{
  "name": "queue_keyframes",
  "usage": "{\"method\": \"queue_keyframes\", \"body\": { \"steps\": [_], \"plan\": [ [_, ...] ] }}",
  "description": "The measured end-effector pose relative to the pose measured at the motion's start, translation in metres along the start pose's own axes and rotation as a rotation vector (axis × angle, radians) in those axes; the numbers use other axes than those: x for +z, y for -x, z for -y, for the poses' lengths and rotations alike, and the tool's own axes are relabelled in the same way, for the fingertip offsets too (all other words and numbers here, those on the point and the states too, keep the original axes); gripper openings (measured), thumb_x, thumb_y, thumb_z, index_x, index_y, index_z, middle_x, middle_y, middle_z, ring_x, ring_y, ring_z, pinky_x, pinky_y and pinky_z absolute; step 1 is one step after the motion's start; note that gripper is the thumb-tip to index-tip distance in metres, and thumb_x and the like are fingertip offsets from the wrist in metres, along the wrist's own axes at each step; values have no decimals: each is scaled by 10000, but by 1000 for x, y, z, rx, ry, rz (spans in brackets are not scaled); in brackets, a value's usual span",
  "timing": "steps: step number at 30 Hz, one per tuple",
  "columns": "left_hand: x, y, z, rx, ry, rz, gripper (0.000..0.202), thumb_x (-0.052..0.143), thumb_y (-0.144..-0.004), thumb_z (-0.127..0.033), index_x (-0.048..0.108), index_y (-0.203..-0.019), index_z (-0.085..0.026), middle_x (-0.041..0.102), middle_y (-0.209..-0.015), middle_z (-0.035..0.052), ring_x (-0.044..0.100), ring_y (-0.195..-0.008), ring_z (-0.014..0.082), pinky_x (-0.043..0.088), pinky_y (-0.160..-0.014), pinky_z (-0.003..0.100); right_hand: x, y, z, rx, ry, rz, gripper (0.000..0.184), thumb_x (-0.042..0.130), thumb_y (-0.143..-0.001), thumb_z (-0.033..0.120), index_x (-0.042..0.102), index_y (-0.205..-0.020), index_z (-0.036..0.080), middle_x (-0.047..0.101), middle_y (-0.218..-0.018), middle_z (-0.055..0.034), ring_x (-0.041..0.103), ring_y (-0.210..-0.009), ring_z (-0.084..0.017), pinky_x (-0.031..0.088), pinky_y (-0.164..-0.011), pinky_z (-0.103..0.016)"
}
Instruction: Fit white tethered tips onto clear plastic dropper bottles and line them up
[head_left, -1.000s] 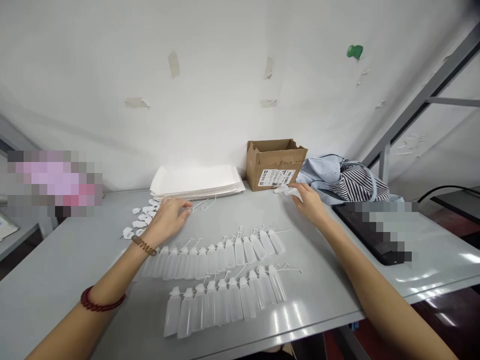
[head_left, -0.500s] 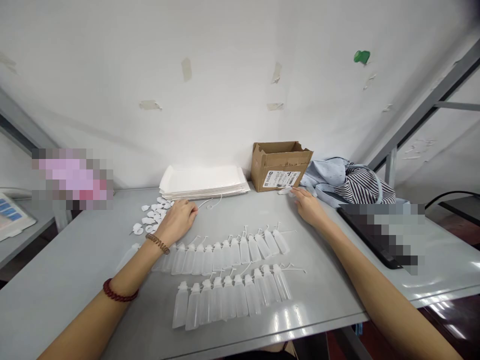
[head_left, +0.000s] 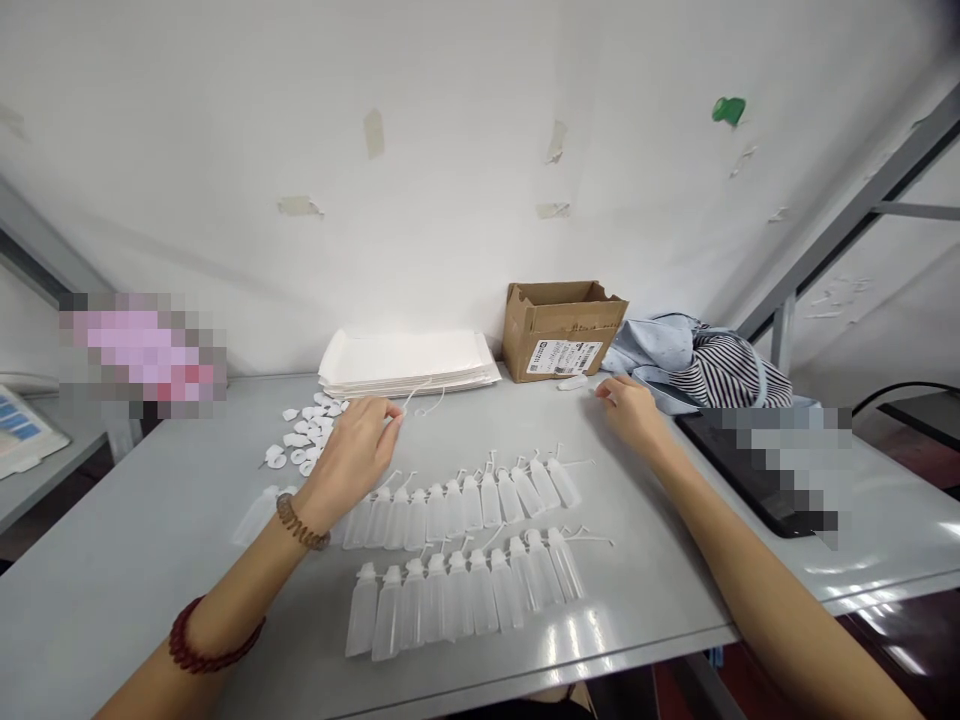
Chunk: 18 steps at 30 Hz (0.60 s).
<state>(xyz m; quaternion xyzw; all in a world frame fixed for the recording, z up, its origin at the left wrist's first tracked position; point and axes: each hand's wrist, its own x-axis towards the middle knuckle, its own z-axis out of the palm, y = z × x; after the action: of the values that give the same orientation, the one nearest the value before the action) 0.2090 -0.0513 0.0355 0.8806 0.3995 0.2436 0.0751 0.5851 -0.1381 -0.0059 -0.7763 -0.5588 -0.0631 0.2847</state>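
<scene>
My left hand (head_left: 364,440) is closed in a pinch on a thin white tube (head_left: 410,397), which sticks up from the fingertips. Behind it, a second thin tube lies by the stack of white sheets. Loose white caps (head_left: 300,437) are scattered left of this hand. My right hand (head_left: 628,408) is above the table at the right, its fingers loosely bent, with nothing visible in them. Just left of its fingertips lies a small white plastic piece (head_left: 573,382). Two rows of translucent squeeze bottles (head_left: 457,595) lie in front, many with thin tubes at their tops. My left forearm partly covers the back row.
A stack of white sheets (head_left: 405,360) and an open cardboard box (head_left: 559,335) stand against the wall. Right of the box lie blue and striped cloths (head_left: 675,355). A dark flat object (head_left: 739,475), partly pixelated, lies on the grey table (head_left: 637,580) beyond my right forearm.
My right hand has drawn back to the right from the small white piece, its fingers now more bent. My left hand has shifted slightly right, with the tube lifted in its fingertips.
</scene>
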Motion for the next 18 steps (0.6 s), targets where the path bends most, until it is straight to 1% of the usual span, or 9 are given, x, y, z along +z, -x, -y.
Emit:
{"method": "queue_keyframes", "body": {
  "steps": [3, 5, 9, 11, 12, 14, 15, 16, 18],
  "plan": [
    [0, 5, -16, 17, 89, -20, 202, 356, -917, -278, 533, -889, -186, 613, -930, 74, 558, -907, 231, 468, -766, 347, -5, 1, 11, 35, -114, -66, 118, 529, -751, 169, 627, -814, 153, 644, -911, -122, 632, -810, -255, 512, -770, -425],
    [1, 8, -26, 43, 190, -29, 189, 376, -921, -276, 544, -903, -192, 619, -960, 72, 562, -920, 225, 478, -763, 345, -8, 6, 23, 35, -214, -83, 163, 566, -767, 242, 608, -892, 147, 652, -939, -127, 646, -811, -252, 531, -761, -434],
    [4, 16, -45, 105, 376, -54, 142, 423, -920, -242, 555, -908, -191, 630, -976, 64, 576, -887, 191, 490, -744, 315, -13, 32, 66, -50, -454, -18, 261, 600, -808, 362, 560, -1002, 193, 687, -989, -80, 670, -901, -214, 556, -818, -377],
    [7, 20, -53, 136, 441, -78, 121, 436, -917, -208, 551, -889, -186, 634, -951, 60, 577, -868, 176, 486, -751, 306, -17, 50, 93, -96, -737, 90, 263, 632, -810, 329, 549, -1028, 207, 689, -1021, -76, 667, -949, -214, 550, -854, -382],
    [8, 22, -57, 148, 470, -80, 110, 442, -916, -195, 548, -891, -185, 634, -949, 61, 576, -867, 172, 483, -754, 304, -19, 59, 105, -132, -793, 148, 240, 633, -819, 308, 555, -1027, 217, 690, -1018, -68, 670, -944, -208, 554, -851, -381],
    [10, 26, -65, 167, 525, -64, 98, 448, -915, -176, 544, -901, -187, 632, -940, 61, 570, -866, 169, 479, -754, 304, -24, 74, 126, -236, -787, 260, 217, 632, -826, 259, 582, -1035, 229, 687, -1026, -63, 666, -951, -206, 562, -836, -373],
    [11, 27, -68, 173, 551, -50, 96, 450, -914, -169, 544, -904, -189, 631, -933, 60, 567, -862, 167, 477, -751, 303, -25, 80, 134, -267, -780, 296, 214, 619, -835, 237, 588, -1046, 242, 688, -1025, -56, 665, -947, -201, 576, -793, -350],
    [11, 28, -70, 180, 576, -37, 97, 452, -912, -161, 545, -902, -189, 629, -921, 57, 566, -855, 165, 475, -746, 300, -27, 84, 139, -283, -776, 317, 220, 604, -845, 218, 588, -1061, 254, 689, -1019, -49, 668, -928, -192, 587, -741, -320],
    [10, 30, -74, 185, 616, -17, 98, 459, -906, -145, 547, -894, -187, 625, -904, 51, 567, -845, 160, 471, -737, 290, -28, 90, 145, -300, -764, 320, 232, 593, -850, 192, 587, -1070, 264, 691, -997, -36, 672, -892, -174, 589, -693, -285]
  ]
}}
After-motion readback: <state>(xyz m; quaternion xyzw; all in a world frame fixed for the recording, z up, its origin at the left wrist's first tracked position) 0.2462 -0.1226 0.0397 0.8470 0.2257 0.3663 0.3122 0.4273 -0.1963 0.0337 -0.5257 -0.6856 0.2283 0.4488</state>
